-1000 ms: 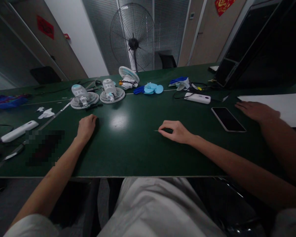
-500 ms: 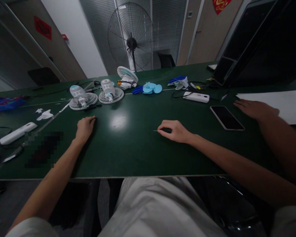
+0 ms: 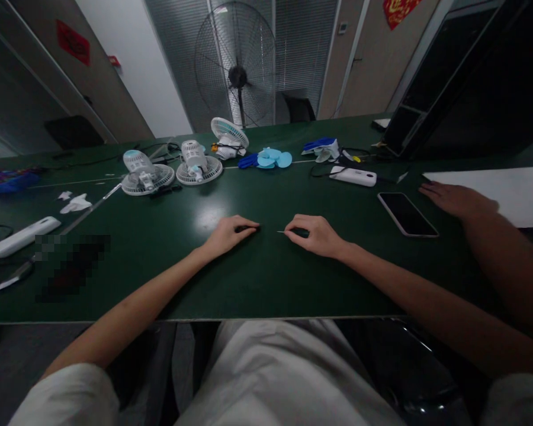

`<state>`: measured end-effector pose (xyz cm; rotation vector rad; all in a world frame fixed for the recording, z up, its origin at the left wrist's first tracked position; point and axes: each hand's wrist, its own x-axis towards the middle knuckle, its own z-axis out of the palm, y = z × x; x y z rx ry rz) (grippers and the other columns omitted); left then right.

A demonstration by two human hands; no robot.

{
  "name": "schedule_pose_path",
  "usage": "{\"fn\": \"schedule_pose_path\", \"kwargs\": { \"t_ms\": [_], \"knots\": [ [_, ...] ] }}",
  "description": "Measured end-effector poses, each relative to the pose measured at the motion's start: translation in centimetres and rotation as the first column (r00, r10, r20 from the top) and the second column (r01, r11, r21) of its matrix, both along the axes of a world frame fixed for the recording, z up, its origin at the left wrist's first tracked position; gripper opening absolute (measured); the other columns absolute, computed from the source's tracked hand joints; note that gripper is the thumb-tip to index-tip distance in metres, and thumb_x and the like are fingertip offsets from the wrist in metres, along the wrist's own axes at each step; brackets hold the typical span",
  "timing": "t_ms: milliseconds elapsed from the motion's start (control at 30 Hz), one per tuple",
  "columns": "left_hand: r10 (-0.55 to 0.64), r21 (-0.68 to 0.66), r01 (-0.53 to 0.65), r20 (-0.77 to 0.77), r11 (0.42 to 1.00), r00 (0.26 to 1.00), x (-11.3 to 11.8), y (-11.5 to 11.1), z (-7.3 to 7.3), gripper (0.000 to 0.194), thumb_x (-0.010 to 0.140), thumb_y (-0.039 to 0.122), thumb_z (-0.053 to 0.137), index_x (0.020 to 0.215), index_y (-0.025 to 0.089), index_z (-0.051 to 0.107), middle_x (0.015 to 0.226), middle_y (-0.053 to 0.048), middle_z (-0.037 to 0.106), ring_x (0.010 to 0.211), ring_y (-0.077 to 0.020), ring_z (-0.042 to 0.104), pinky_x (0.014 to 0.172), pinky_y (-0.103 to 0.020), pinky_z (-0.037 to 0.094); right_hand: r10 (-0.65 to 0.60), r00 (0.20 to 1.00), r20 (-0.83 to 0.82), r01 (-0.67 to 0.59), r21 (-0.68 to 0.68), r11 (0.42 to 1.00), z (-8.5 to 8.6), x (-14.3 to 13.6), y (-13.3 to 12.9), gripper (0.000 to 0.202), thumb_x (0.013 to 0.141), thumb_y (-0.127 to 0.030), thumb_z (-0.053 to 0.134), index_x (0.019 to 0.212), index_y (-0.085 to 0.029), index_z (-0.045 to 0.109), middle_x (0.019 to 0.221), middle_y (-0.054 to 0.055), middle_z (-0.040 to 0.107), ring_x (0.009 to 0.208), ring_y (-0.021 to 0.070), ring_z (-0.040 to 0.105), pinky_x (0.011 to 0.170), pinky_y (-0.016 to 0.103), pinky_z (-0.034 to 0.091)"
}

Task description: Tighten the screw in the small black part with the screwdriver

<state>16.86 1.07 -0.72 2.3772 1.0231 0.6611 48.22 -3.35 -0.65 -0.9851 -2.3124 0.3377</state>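
Note:
My right hand (image 3: 317,235) rests on the green table with thumb and fingertips pinched on a thin, pale, needle-like piece (image 3: 281,231). The piece's tip points left, and its exact kind cannot be made out. Facing it from the left is my left hand (image 3: 229,235), thumb and forefinger pressed together. Something small and dark may be at its fingertips, too small to name. A short gap separates the left fingertips from the thin piece.
Small white fans (image 3: 199,170) and blue fan blades (image 3: 273,158) lie toward the back. A phone (image 3: 407,214) and a white device (image 3: 353,176) lie right of centre. Another person's hand (image 3: 457,200) rests by a white sheet (image 3: 506,186). A long white device (image 3: 24,236) lies at left.
My left hand has moved right across the table, close to my right hand. My right hand, still pinching the thin piece, has stayed nearly in place.

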Motion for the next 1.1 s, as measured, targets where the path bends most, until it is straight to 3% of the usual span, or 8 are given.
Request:
{"fn": "schedule_pose_path", "kwargs": {
  "t_ms": [67,167,467,700,1100],
  "knots": [
    [-0.08,-0.019,0.08,0.021,0.997,0.997,3.4,-0.4,0.2,0.029,0.1,0.038,0.063,0.122,0.026,0.077,0.115,-0.004,0.078,0.097,-0.0201,0.07,0.086,-0.034,0.055,-0.018,1.0,0.0,0.018,0.003,1.0,-0.1,0.1,0.0,0.014,0.1,-0.029,0.064,0.104,-0.02,0.075,0.1,0.005,0.073,0.084,0.0192,0.068,0.076,0.032,0.051],
    [-0.114,-0.034,0.115,0.034,0.993,0.993,5.2,-0.7,0.4,0.026,0.099,0.035,0.065,0.119,0.025,0.077,0.113,-0.005,0.077,0.094,-0.0192,0.069,0.085,-0.033,0.054,-0.023,1.0,-0.003,0.023,-0.006,1.0,-0.1,0.5,0.1,0.013,0.099,-0.029,0.065,0.102,-0.021,0.075,0.098,0.005,0.073,0.084,0.0194,0.068,0.075,0.033,0.051],
    [-0.129,-0.091,0.137,0.089,0.986,0.988,3.4,-1.1,0.3,0.039,0.097,0.032,0.067,0.135,0.024,0.064,0.122,-0.005,0.075,0.112,-0.0209,0.069,0.092,-0.035,0.052,-0.012,0.999,0.042,0.013,-0.023,1.0,0.1,1.1,0.3,0.013,0.097,-0.028,0.066,0.101,-0.021,0.075,0.097,0.005,0.074,0.083,0.0195,0.068,0.074,0.032,0.05],
    [-0.1,0.024,0.1,0.031,0.995,0.994,3.7,-0.4,-0.4,0.02,0.094,0.036,0.07,0.108,0.022,0.076,0.112,-0.007,0.07,0.104,-0.0233,0.064,0.09,-0.038,0.051,-0.016,0.999,0.042,0.017,-0.024,1.0,0.2,0.3,0.2,0.012,0.096,-0.028,0.067,0.104,-0.021,0.074,0.099,0.004,0.075,0.087,0.0191,0.069,0.076,0.031,0.05],
    [-0.175,0.022,0.174,0.039,0.985,0.984,4.0,-0.4,-0.4,0.021,0.096,0.038,0.069,0.108,0.023,0.076,0.109,-0.007,0.07,0.103,-0.023,0.062,0.095,-0.038,0.048,0.001,1.0,0.015,-0.001,-0.028,1.0,0.2,-0.7,0.2,0.009,0.096,-0.029,0.068,0.096,-0.022,0.074,0.097,0.004,0.075,0.084,0.0196,0.069,0.078,0.033,0.049]
  ]
}}
